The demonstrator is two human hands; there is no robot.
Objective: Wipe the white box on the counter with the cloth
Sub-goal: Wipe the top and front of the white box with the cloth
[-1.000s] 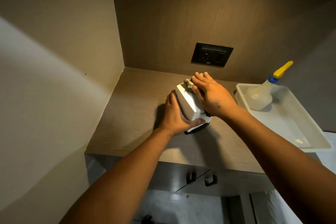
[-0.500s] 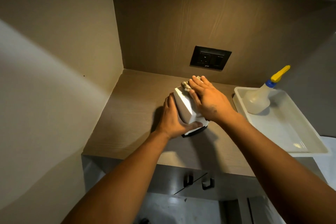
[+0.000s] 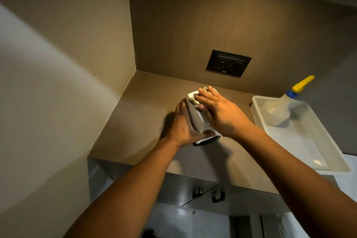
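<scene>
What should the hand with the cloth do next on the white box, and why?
Probably drag the cloth back toward the person along the white box. The right hand presses it flat at the box's far top edge, so the nearer surface looks unwiped, and the left hand grips the side to steady it.

Dim, warm light is falling from above onto the back wall (image 3: 212,25) and counter (image 3: 139,121), leaving the upper corners dark. The hands are casting a soft shadow leftward on the counter. A pale glare is spreading across the left wall (image 3: 38,83). Wide-angle distortion is bending the edges, and fine detail is looking soft.
</scene>
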